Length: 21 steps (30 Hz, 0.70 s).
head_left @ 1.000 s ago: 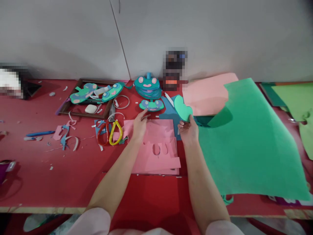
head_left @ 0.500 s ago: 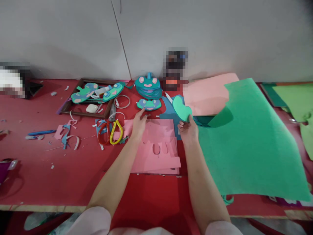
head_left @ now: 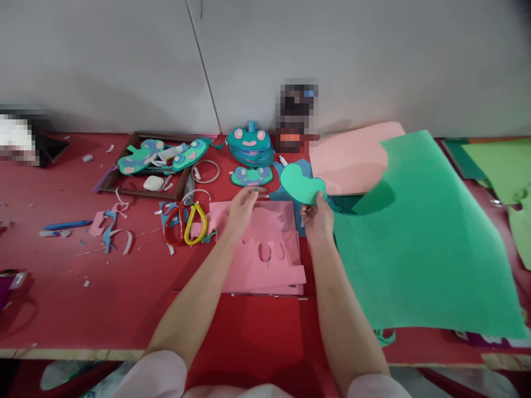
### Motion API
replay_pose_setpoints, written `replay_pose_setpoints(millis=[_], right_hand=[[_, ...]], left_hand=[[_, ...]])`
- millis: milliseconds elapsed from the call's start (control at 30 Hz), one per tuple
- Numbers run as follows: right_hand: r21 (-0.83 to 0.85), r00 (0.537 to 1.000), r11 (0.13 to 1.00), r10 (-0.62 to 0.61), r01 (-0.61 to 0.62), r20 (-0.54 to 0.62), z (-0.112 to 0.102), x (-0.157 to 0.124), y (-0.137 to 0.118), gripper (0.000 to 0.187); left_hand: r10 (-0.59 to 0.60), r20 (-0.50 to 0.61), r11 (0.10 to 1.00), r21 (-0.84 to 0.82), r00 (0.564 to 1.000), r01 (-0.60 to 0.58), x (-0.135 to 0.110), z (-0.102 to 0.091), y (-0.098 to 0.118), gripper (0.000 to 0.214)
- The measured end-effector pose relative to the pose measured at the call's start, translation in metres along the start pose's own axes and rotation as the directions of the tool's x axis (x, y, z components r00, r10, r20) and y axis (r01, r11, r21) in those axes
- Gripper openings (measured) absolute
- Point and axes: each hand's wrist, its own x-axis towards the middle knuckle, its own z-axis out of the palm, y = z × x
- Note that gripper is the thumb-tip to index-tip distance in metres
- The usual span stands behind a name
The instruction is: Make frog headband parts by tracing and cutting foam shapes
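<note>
My right hand (head_left: 318, 218) pinches a plain green mask-shaped cutout (head_left: 299, 184) by its right end, between thumb and fingers, above blue paper. My left hand (head_left: 244, 209) hovers over the upper edge of the pink paper sheets (head_left: 265, 279), fingers stretched forward and to the right; I see nothing held in it. Just beyond its fingertips lies a decorated green and blue frog-face mask (head_left: 251, 176). Behind that stands a stack of similar teal masks (head_left: 250, 146) with pink eyes.
Scissors with red and yellow handles (head_left: 194, 224) lie left of the pink paper. A brown frame (head_left: 124, 190) holds two more masks and a white case (head_left: 153, 183). At right spread a large green sheet (head_left: 431, 260) and a salmon sheet (head_left: 352, 160). A blue pen (head_left: 67, 225) lies far left.
The green cutout has swung left and tilted flatter in my right hand. My left hand has drawn away from the frog-face mask, shifting slightly right.
</note>
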Motion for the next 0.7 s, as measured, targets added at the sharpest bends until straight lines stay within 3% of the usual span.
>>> replay_pose_setpoints(millis=[233,567,700], right_hand=[[-0.148,0.994,0.985,-0.081,0.092,0.078,0.0,-0.002,0.004,0.034],[-0.325,0.984,0.935,-0.097,0.141,0.147,-0.006,0.002,0.014,0.036],[-0.333,0.981,0.93,-0.107,0.156,0.16,-0.005,0.0,0.013,0.035]], left_hand=[[-0.02,0.212,0.996,0.087,0.977,0.002,-0.006,0.004,0.0,0.028],[-0.002,0.236,0.955,0.288,0.972,-0.068,-0.003,0.002,-0.005,0.029],[0.063,0.157,0.927,0.356,0.986,-0.115,-0.003,0.001,0.0,0.027]])
